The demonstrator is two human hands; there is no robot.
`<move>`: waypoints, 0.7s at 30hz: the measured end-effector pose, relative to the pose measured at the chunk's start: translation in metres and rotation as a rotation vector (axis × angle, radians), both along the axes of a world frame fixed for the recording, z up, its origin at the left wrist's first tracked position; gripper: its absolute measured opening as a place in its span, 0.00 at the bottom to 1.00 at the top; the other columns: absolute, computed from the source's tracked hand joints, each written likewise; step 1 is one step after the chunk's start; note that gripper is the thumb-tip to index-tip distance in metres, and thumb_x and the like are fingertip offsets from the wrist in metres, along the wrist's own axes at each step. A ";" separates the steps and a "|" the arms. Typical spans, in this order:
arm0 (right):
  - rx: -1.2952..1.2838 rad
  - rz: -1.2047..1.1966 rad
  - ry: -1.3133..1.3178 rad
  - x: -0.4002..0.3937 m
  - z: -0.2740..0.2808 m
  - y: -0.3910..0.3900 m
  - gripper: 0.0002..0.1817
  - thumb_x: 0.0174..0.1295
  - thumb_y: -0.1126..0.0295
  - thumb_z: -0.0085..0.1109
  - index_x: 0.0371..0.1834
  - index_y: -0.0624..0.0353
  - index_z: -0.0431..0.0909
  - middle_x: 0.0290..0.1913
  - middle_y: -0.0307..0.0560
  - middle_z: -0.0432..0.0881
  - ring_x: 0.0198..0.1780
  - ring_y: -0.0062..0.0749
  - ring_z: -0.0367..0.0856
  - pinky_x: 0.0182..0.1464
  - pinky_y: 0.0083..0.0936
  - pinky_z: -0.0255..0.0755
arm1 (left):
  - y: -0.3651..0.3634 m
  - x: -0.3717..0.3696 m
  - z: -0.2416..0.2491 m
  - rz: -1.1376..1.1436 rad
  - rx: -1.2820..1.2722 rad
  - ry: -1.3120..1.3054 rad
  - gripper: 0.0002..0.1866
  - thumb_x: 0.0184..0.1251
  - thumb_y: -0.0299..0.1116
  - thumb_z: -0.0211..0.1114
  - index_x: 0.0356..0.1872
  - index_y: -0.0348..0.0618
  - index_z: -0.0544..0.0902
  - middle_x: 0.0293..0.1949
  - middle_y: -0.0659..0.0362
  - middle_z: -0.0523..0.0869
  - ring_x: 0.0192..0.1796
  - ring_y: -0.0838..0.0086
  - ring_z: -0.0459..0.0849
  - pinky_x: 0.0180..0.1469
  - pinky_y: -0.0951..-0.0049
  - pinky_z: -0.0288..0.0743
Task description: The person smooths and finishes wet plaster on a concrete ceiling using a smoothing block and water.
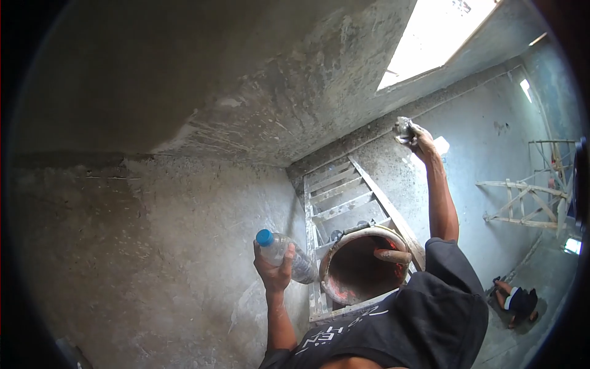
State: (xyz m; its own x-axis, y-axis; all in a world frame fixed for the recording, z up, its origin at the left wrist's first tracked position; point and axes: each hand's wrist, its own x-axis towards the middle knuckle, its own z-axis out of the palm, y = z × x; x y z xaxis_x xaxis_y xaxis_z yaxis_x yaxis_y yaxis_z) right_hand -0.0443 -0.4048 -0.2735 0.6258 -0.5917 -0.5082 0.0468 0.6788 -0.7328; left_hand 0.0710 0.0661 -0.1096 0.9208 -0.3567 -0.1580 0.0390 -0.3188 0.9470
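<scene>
My left hand (274,269) is wrapped round a clear plastic bottle (302,265) with a blue cap, which leans down to the right. Raised high on the other side, my right hand (422,142) has its fingers closed on a small, grey-white, crumpled-looking lump (403,130); what it is made of I cannot make out. Between my arms a round bucket (326,277) with a smeared inside stands against a ladder. A thick rounded handle (392,255) sticks out over the bucket's right rim; its other end is hard to see.
A paint-spattered wooden ladder (344,209) leans in the corner behind the bucket. Overhead is a patchy grey plastered ceiling (264,104) with a bright opening (439,37). Scaffold frames (528,190) stand at the right. Far below, a person (521,304) is on the floor.
</scene>
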 end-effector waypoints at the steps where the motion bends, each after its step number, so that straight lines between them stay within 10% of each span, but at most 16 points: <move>1: -0.045 0.084 0.079 -0.004 -0.021 -0.009 0.17 0.74 0.62 0.50 0.54 0.66 0.75 0.43 0.49 0.84 0.40 0.29 0.85 0.40 0.30 0.84 | 0.001 -0.001 0.000 -0.005 0.025 0.012 0.19 0.56 0.34 0.73 0.44 0.40 0.75 0.34 0.62 0.80 0.35 0.76 0.79 0.43 0.73 0.75; 12: -0.483 0.055 0.285 0.127 0.004 0.017 0.20 0.61 0.68 0.68 0.52 0.68 0.77 0.41 0.47 0.86 0.41 0.27 0.85 0.39 0.23 0.77 | -0.008 0.003 0.015 0.004 0.027 -0.080 0.17 0.54 0.33 0.74 0.41 0.38 0.78 0.32 0.59 0.85 0.33 0.74 0.84 0.40 0.72 0.78; 21: -1.290 -0.802 0.028 0.282 0.095 0.009 0.15 0.64 0.75 0.58 0.53 0.61 0.82 0.52 0.54 0.84 0.54 0.38 0.83 0.57 0.30 0.76 | -0.012 0.005 0.011 -0.033 0.109 -0.067 0.18 0.53 0.34 0.75 0.41 0.38 0.78 0.33 0.57 0.86 0.33 0.72 0.85 0.40 0.71 0.79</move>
State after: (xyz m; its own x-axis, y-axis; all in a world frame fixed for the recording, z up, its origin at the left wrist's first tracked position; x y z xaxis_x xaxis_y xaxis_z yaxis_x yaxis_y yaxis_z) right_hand 0.2376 -0.3960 -0.1787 -0.0683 -0.7962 0.6012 0.0575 -0.6047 -0.7944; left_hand 0.0762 0.0540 -0.0988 0.9187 -0.3708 -0.1360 -0.0355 -0.4204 0.9066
